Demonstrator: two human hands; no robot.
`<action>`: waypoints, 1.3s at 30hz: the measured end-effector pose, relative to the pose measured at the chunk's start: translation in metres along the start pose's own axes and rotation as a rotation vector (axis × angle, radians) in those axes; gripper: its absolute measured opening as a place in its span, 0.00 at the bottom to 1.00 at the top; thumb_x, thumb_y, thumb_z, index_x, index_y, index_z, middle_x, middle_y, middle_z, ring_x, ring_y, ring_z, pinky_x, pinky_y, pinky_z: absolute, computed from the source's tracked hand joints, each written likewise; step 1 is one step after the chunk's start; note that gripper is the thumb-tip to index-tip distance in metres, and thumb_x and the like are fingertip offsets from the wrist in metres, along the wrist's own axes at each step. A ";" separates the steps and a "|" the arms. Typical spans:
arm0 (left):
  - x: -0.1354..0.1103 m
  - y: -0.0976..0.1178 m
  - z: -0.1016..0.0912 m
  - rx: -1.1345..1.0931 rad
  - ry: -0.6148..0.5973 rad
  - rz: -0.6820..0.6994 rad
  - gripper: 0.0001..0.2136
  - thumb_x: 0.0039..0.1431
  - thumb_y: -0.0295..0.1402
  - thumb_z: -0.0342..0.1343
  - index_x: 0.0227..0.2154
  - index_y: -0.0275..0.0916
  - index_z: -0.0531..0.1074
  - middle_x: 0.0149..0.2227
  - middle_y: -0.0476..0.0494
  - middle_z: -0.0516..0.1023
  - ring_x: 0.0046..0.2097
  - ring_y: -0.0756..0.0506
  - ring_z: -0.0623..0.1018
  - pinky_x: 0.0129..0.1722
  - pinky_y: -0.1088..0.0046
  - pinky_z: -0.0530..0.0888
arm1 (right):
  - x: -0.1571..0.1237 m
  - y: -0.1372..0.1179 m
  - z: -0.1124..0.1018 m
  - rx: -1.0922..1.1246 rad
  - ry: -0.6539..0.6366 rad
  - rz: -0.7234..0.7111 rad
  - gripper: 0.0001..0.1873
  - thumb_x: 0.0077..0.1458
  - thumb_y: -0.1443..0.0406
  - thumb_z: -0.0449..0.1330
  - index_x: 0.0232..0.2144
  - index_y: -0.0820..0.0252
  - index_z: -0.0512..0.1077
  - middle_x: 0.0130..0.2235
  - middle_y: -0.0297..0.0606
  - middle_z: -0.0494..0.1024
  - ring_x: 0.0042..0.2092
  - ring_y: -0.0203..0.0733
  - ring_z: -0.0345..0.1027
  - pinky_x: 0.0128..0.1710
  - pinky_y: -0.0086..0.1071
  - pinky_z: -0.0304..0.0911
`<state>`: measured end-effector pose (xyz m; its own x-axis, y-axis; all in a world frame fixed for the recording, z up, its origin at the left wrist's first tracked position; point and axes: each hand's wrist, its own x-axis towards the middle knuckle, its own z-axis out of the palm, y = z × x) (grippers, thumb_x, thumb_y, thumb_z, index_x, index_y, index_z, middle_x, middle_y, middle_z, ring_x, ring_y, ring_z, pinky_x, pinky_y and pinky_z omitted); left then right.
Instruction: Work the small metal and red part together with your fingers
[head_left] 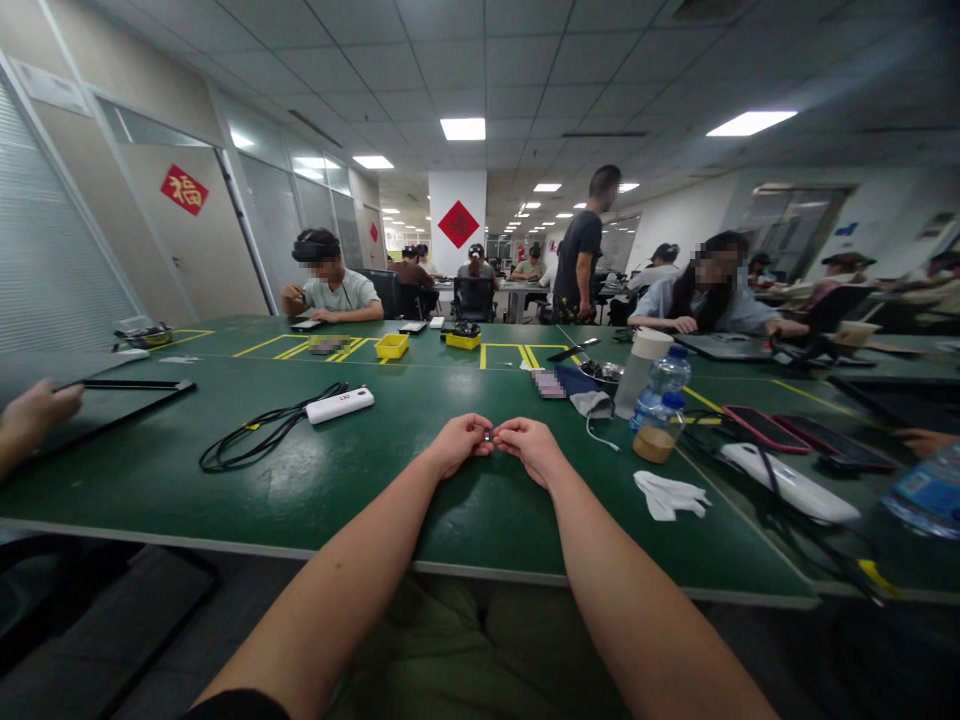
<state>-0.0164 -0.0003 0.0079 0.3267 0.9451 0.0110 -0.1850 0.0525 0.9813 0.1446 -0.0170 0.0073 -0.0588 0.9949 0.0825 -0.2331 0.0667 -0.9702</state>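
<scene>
Above the green table [405, 440], my left hand [457, 442] and my right hand [529, 448] meet fingertip to fingertip. Between them is a tiny shiny piece [488, 436], dark with a metallic glint, too small to name. Fingers of the left hand pinch it from one side. The right hand's thumb and fingers are also closed at it, from the other side. Both forearms reach in from the bottom, wrists close to the tabletop.
Left lies a white power bank [340, 404] with a coiled black cable [262, 432]. At right are plastic bottles [660, 400], a white cup [637, 372], crumpled tissue [671, 495] and phones [766, 428]. Yellow trays [392, 347] stand farther back. A neighbour's hand [41, 420] is at far left; others sit opposite.
</scene>
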 end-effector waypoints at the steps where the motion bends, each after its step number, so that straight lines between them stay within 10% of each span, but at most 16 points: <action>1: 0.000 0.000 0.000 0.001 0.002 -0.004 0.06 0.55 0.21 0.56 0.36 0.33 0.71 0.27 0.45 0.76 0.25 0.53 0.77 0.26 0.80 0.75 | 0.000 0.000 0.000 -0.001 -0.003 0.000 0.09 0.38 0.71 0.68 0.26 0.63 0.74 0.25 0.37 0.78 0.28 0.36 0.73 0.31 0.28 0.70; 39: -0.003 0.002 0.001 0.029 -0.013 0.022 0.07 0.56 0.20 0.53 0.37 0.33 0.71 0.28 0.43 0.78 0.27 0.52 0.78 0.30 0.77 0.76 | 0.001 0.001 -0.001 0.016 -0.047 0.011 0.05 0.41 0.72 0.65 0.27 0.64 0.75 0.27 0.39 0.79 0.29 0.36 0.74 0.31 0.27 0.70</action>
<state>-0.0165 -0.0033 0.0105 0.3349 0.9416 0.0349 -0.1657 0.0224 0.9859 0.1448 -0.0156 0.0064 -0.1066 0.9909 0.0824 -0.2472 0.0539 -0.9675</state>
